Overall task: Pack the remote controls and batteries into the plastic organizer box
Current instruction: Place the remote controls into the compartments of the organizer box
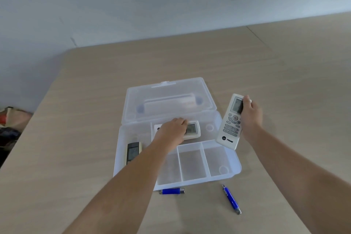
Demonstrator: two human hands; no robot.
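Box sits open at frame centre on the tabletop. Left hand lies flat on a remote inside, probably seating it; whether its fingers grip is unclear. Right hand clasps a second remote over the box's right edge, ready to place.

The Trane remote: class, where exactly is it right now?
In the head view, the Trane remote is held in the right hand, at the right edge of the open organizer box, above its tray compartments.
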